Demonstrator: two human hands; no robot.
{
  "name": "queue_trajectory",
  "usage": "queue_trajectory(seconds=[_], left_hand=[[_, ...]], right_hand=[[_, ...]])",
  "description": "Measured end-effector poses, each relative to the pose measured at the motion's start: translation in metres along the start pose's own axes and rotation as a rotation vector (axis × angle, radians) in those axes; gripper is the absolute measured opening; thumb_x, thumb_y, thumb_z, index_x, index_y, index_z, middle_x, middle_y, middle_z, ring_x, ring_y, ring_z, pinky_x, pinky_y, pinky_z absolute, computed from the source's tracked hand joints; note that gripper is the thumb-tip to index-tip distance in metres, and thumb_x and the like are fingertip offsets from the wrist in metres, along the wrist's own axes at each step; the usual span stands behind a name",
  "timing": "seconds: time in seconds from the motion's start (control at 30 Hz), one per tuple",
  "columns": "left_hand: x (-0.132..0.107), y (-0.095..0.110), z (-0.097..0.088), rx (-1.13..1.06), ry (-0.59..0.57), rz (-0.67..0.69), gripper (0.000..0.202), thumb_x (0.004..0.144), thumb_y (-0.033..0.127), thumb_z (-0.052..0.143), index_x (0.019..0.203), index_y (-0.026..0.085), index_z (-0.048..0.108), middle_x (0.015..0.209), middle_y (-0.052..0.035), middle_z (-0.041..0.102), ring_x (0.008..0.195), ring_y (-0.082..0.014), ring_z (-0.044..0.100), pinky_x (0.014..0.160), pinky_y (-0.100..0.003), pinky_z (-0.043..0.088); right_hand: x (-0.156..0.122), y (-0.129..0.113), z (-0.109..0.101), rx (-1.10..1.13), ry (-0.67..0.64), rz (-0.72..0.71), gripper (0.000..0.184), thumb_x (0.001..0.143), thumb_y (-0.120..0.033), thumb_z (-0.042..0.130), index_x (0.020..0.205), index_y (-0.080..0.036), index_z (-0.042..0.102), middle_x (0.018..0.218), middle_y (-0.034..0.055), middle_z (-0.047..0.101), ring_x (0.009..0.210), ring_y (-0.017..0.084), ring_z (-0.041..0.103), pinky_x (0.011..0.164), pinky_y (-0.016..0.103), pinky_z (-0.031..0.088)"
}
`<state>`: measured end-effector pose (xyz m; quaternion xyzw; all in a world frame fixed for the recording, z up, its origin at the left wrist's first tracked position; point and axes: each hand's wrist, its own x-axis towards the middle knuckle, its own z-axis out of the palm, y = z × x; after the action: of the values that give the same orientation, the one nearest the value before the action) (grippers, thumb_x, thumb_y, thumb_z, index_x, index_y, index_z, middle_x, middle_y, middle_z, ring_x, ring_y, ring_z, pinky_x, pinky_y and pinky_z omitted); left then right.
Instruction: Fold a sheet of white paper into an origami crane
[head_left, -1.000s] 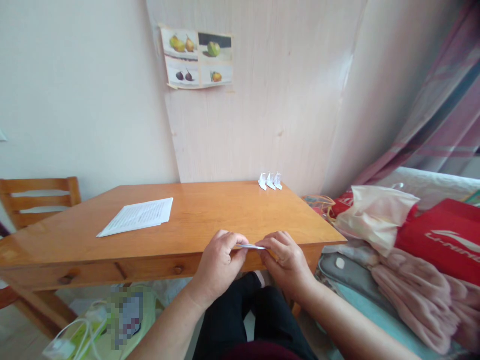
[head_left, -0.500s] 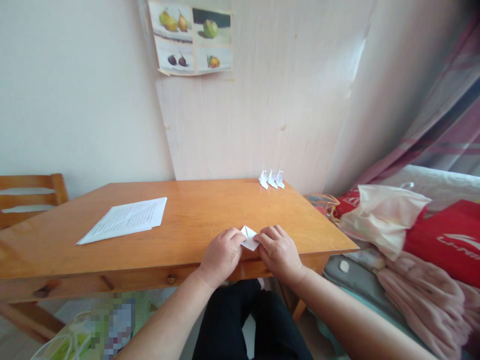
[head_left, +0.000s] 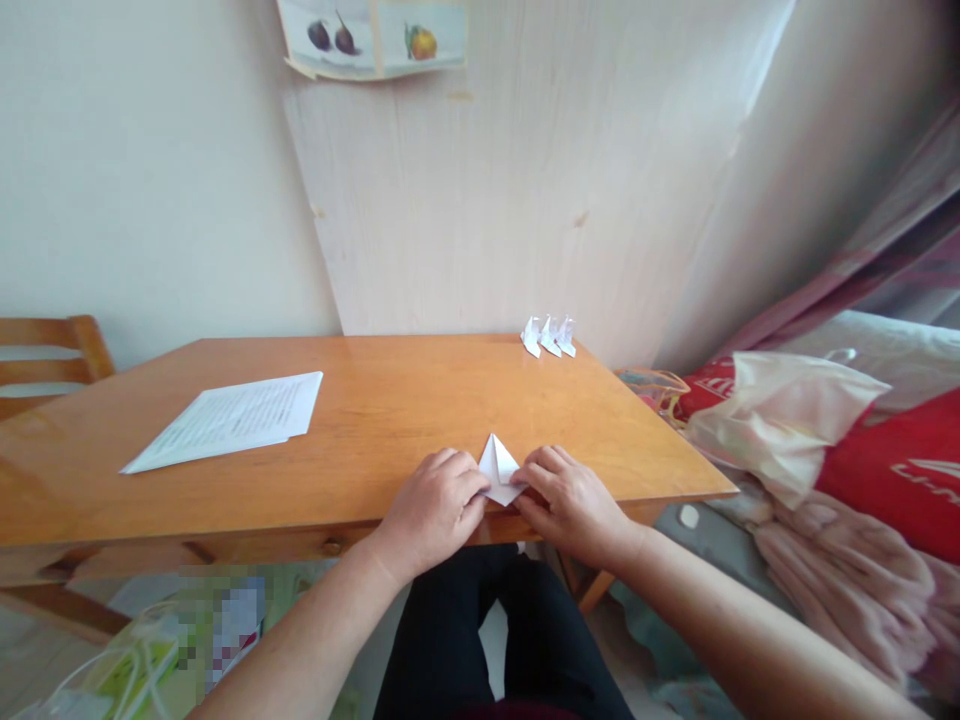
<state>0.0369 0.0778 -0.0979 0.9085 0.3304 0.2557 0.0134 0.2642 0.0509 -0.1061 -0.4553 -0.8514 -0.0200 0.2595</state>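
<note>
A small white folded paper piece (head_left: 498, 468) lies on the near edge of the wooden table (head_left: 390, 420), its point facing away from me. My left hand (head_left: 433, 508) pinches its left corner with curled fingers. My right hand (head_left: 571, 500) pinches its right corner the same way. Three small folded white paper figures (head_left: 550, 336) stand in a row at the table's far right corner.
A stack of printed sheets (head_left: 229, 418) lies on the table's left part. A wooden chair (head_left: 46, 352) stands at the far left. Bags and pink cloth (head_left: 810, 470) pile up to the right. A bag with white cords (head_left: 150, 650) sits below the table.
The paper piece, held edge-on at the table's front a second ago, now rests flat on the tabletop showing a triangular shape. Both hands moved forward with it.
</note>
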Motion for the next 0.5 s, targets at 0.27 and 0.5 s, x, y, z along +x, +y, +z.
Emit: queue_trajectory(seconds=[0.27, 0.5], left_hand=[[-0.0001, -0.0014, -0.0016, -0.019, -0.031, -0.019, 0.010, 0.089, 0.016, 0.059, 0.087, 0.021, 0.068, 0.087, -0.0062, 0.062, 0.088, -0.0225, 0.056, 0.078, -0.034, 0.042], [0.0007, -0.0043, 0.0013, -0.057, -0.018, -0.078, 0.011, 0.091, 0.019, 0.059, 0.083, 0.020, 0.067, 0.087, -0.0056, 0.062, 0.088, -0.0214, 0.056, 0.079, -0.033, 0.042]], right_hand=[[-0.0020, -0.0015, -0.0010, -0.009, -0.054, -0.007, 0.015, 0.095, -0.024, 0.058, 0.088, -0.020, 0.071, 0.088, 0.0064, 0.063, 0.088, 0.020, 0.057, 0.077, 0.031, 0.043], [0.0026, -0.0020, -0.0026, 0.042, -0.069, 0.088, 0.018, 0.097, -0.025, 0.055, 0.090, -0.020, 0.071, 0.088, 0.0057, 0.065, 0.088, 0.018, 0.060, 0.078, 0.028, 0.042]])
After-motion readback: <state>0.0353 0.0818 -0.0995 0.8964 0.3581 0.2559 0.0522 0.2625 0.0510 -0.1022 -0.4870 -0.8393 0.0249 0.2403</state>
